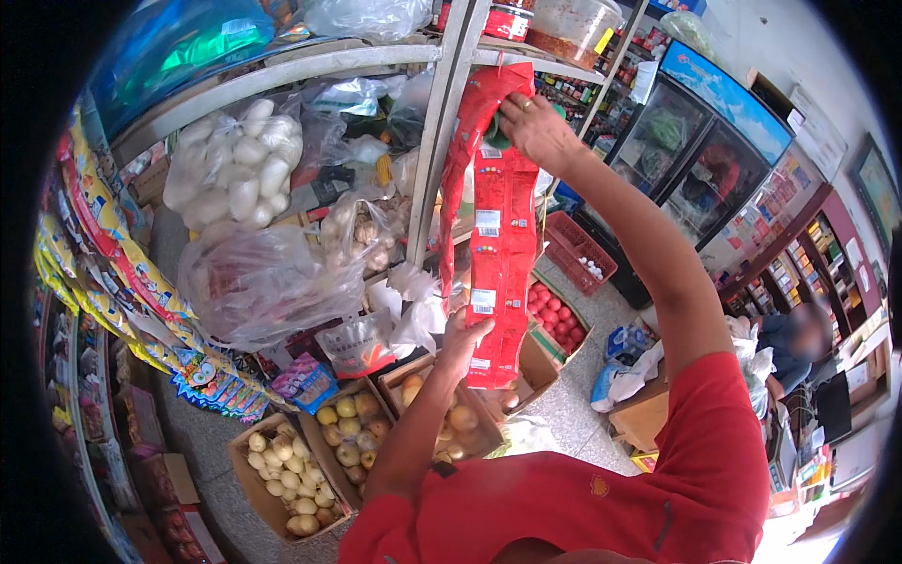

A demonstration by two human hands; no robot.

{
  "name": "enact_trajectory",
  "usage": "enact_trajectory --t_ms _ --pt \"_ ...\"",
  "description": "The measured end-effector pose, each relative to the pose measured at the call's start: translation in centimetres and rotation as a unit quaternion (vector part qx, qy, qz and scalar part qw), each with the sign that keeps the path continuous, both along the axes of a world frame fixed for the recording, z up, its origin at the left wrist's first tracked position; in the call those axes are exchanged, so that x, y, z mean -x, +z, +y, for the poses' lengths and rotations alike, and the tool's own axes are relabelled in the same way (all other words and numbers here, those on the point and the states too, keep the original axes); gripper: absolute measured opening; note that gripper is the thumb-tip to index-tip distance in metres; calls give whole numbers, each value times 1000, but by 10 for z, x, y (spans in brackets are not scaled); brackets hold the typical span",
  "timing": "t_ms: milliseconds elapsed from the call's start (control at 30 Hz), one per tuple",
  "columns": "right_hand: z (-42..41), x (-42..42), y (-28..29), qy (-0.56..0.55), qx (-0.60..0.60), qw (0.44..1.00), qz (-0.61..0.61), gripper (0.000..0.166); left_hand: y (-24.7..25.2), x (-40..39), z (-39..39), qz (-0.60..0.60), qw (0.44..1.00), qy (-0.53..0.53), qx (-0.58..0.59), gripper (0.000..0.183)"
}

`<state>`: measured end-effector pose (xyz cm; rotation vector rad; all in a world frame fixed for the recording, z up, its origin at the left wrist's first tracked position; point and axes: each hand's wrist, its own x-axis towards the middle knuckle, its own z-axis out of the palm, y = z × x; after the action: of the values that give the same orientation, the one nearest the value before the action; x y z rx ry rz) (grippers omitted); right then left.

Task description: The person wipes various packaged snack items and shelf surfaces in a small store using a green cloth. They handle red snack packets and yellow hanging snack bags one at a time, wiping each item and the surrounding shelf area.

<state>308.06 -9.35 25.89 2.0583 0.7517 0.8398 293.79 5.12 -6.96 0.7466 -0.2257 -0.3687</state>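
A long strip of joined red snack packets (504, 261) hangs from the metal shelf frame (445, 134), doubled over near its top. My right hand (539, 130), with a ring on one finger, presses a green cloth (497, 132) against the upper part of the strip. Lower down, my left hand (465, 343) grips the edge of the strip, thumb across its front. Behind the strip, part of the shelf and the produce boxes are hidden.
Left of the frame lie bags of white produce (246, 162) and garlic (366, 233). Below stand cardboard boxes of pears (289, 472) and other fruit. Snack strips (141, 275) hang at left. A glass-door fridge (676, 155) and a seated person (793, 345) are at right.
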Motion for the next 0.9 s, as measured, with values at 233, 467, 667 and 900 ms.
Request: enact_trajectory --t_ms 233,467,667,900 --pt "-3 9 -63 5 -70 997 -29 27 7 -1 9 25 999 -21 5 41" --pt "13 98 -180 -19 -120 975 184 39 2 -5 14 18 998 -54 13 38" --pt "10 197 -234 -12 -225 930 291 45 -9 7 18 14 998 -67 9 53" --pt "-19 266 -276 21 -254 907 335 55 -18 14 24 -24 980 -198 27 54"
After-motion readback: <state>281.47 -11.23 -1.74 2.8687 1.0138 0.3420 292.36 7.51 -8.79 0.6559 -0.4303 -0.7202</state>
